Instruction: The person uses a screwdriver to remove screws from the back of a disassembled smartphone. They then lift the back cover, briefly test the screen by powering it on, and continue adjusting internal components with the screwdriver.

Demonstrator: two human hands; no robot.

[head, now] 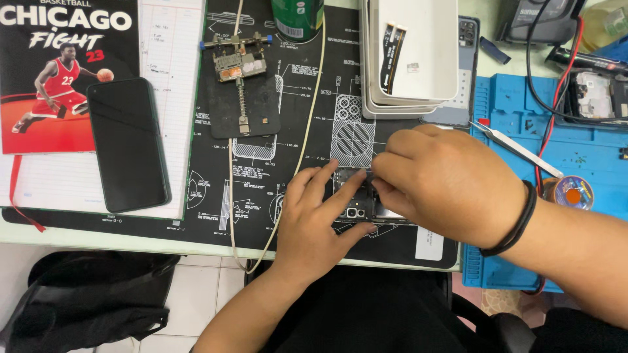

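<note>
Two hands work on an opened phone on the black mat.
The left hand (314,219) lies flat with spread fingers on the phone (356,202); the right hand (445,186) pinches at its upper edge. The mat (307,131) covers the tabletop (98,235); tweezers (517,147) lie near on the right.

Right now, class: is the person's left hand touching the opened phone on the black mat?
Touching. The head view shows the left hand lying on the opened phone, fingers pressed over its near edge.

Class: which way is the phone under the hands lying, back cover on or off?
Off. The phone lies flat on the mat with its camera modules and inner parts exposed between both hands.
</note>
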